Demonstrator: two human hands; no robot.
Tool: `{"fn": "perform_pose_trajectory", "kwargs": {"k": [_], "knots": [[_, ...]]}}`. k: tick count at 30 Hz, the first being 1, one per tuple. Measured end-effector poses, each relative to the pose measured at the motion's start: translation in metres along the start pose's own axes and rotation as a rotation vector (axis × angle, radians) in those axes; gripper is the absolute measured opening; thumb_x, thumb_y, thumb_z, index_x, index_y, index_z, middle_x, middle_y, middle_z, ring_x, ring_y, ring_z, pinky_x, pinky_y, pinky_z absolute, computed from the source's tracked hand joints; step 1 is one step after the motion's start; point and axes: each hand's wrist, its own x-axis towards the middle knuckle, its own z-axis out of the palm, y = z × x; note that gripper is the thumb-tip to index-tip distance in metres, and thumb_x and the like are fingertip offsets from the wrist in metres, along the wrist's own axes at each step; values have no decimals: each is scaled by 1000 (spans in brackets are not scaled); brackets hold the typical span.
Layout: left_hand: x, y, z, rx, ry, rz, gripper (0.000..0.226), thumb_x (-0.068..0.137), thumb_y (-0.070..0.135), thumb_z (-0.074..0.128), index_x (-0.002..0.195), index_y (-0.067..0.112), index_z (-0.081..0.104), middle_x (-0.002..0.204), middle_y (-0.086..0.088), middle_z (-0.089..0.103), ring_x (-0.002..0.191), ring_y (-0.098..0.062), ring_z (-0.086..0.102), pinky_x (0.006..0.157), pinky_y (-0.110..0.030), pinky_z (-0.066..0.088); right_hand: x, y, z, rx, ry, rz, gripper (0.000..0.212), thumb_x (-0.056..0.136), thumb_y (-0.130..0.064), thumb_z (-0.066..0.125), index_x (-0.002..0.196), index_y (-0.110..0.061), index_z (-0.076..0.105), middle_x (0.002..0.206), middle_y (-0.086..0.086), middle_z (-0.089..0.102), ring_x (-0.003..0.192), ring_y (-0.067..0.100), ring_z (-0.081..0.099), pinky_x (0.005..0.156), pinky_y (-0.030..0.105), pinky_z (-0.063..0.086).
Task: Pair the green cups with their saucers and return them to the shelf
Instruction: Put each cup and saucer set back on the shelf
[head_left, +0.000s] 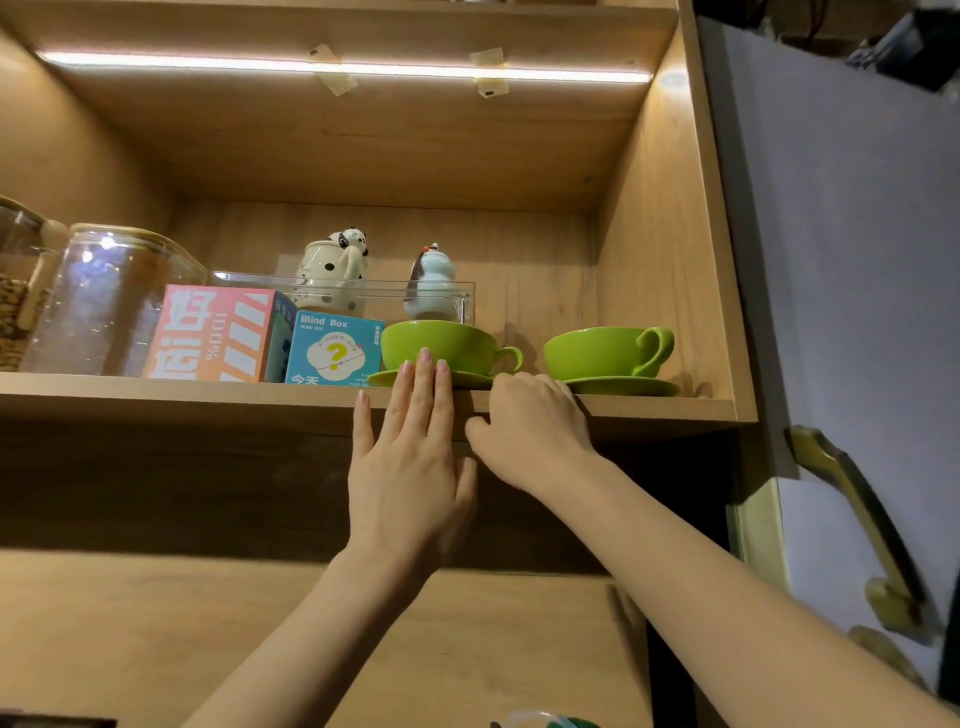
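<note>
Two green cups stand on green saucers on the wooden shelf (182, 397). The left cup (457, 345) sits on its saucer (470, 380) beside a blue box; the right cup (597, 352) sits on its saucer (631, 387) near the cabinet's right wall. Both handles point right. My left hand (413, 457) is raised flat with fingers apart, its fingertips in front of the left cup and saucer. My right hand (530, 426) rests curled on the shelf's front edge between the two saucers. It holds nothing.
A blue "Blind Box" carton (335, 351) and a pink box (215, 332) stand left of the cups. Glass jars (104, 301) fill the far left. A clear tray (363, 291) behind holds two figurines. An open cabinet door (841, 260) with a brass handle hangs at right.
</note>
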Motion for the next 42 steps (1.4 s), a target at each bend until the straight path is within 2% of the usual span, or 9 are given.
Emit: {"fn": "perform_pose_trajectory", "kwargs": {"k": [4, 6, 9, 15, 19, 24, 30, 33, 42], "knots": [[2, 8, -10, -125, -16, -21, 75, 78, 38, 25, 145, 14, 0, 152, -1, -11, 136, -12, -14, 113, -35, -6, -18, 23, -6, 82, 76, -117, 41, 90, -24, 45, 128, -9, 48, 133, 8, 53, 125, 22, 44, 102, 34, 39], [5, 20, -18, -173, 14, 9, 75, 76, 30, 32, 145, 12, 7, 155, -5, 0, 138, -11, -8, 113, -33, -4, -20, 40, -8, -91, 81, -153, 56, 91, -27, 43, 142, -8, 30, 151, 10, 34, 140, 22, 26, 116, 34, 20], [12, 39, -26, -276, -19, 81, 67, 80, 20, 36, 144, 14, 16, 156, -3, 14, 143, -13, 8, 112, -27, 2, -23, 60, -13, -252, 29, -183, 64, 93, -28, 40, 147, -8, 13, 158, 9, 14, 147, 21, 8, 119, 35, 1], [29, 67, -30, -278, -315, 148, 65, 88, 23, 40, 145, 15, 11, 157, -3, 9, 144, -16, 8, 114, -25, 5, -33, 76, -22, -207, 21, -243, 63, 94, -23, 38, 148, -11, 10, 159, 6, 10, 147, 18, 4, 119, 33, -2], [40, 70, -25, -218, -378, 156, 67, 88, 26, 39, 145, 11, 9, 157, -7, 12, 144, -16, 10, 115, -28, 4, -35, 88, -27, -110, 11, -271, 61, 94, -22, 39, 148, -13, 13, 159, 4, 13, 147, 15, 5, 117, 28, -2], [49, 74, -27, -191, -427, 139, 56, 88, 24, 39, 140, 10, 24, 149, -9, 30, 138, -24, 26, 114, -32, 14, -37, 105, -34, 44, -12, -282, 64, 91, -14, 45, 148, -16, 15, 158, 2, 16, 146, 11, 6, 109, 17, -6], [50, 75, -18, -162, -379, 144, 44, 83, 29, 45, 122, 12, 40, 134, -9, 48, 128, -23, 39, 107, -33, 25, -37, 121, -37, 201, -24, -284, 66, 89, -13, 51, 147, -20, 21, 157, -4, 19, 130, -8, 3, 109, 14, 2], [48, 74, -13, -184, -332, 168, 41, 79, 31, 45, 117, 15, 41, 127, -6, 52, 123, -23, 43, 106, -35, 27, -40, 128, -33, 166, -4, -293, 70, 87, -17, 52, 148, -22, 17, 158, -4, 15, 133, -7, 0, 112, 17, 3], [37, 73, -3, -268, -244, 233, 79, 69, 45, 31, 142, 17, 18, 152, -2, 28, 144, -13, 12, 116, -36, 3, -46, 144, -25, -99, 41, -233, 73, 91, -27, 43, 148, -15, -2, 160, 4, 0, 147, 14, -4, 114, 23, -10]]}}
